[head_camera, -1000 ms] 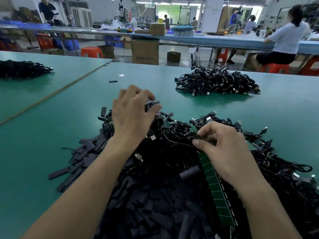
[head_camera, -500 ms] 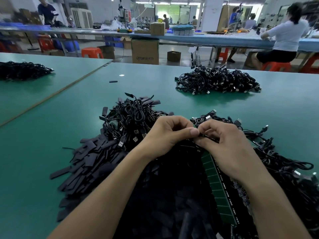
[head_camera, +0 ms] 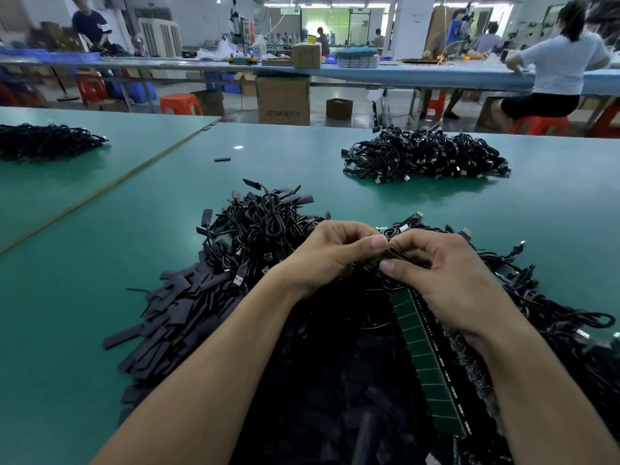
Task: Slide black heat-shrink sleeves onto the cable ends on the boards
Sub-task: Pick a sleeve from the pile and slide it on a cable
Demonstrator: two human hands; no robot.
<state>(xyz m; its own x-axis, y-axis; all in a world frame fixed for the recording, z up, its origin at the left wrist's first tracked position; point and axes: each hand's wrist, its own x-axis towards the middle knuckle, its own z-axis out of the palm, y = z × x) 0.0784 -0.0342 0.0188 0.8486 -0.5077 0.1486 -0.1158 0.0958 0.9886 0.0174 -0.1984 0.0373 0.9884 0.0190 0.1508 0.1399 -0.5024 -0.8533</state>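
Observation:
My left hand (head_camera: 330, 255) and my right hand (head_camera: 443, 273) meet above the middle of the table, thumbs nearly touching. Between them they pinch the far end of a long green board strip (head_camera: 424, 360) and something small and black there; whether that is a sleeve or a cable end I cannot tell. The strip runs back toward me under my right wrist. Loose flat black heat-shrink sleeves (head_camera: 174, 310) lie heaped to the left and below my arms. A tangle of black cables with USB plugs (head_camera: 261, 229) sits just beyond my left hand.
Another pile of black cables (head_camera: 426, 157) lies farther back on the green table (head_camera: 84, 270), and a third pile (head_camera: 43, 140) at far left. One stray sleeve (head_camera: 222, 159) lies alone. More cables (head_camera: 553, 313) spread to my right. People work at a bench behind.
My left hand came back from the cable tangle and joined my right hand at the board's far end. Since half a second ago both hands have stayed together there, barely shifting.

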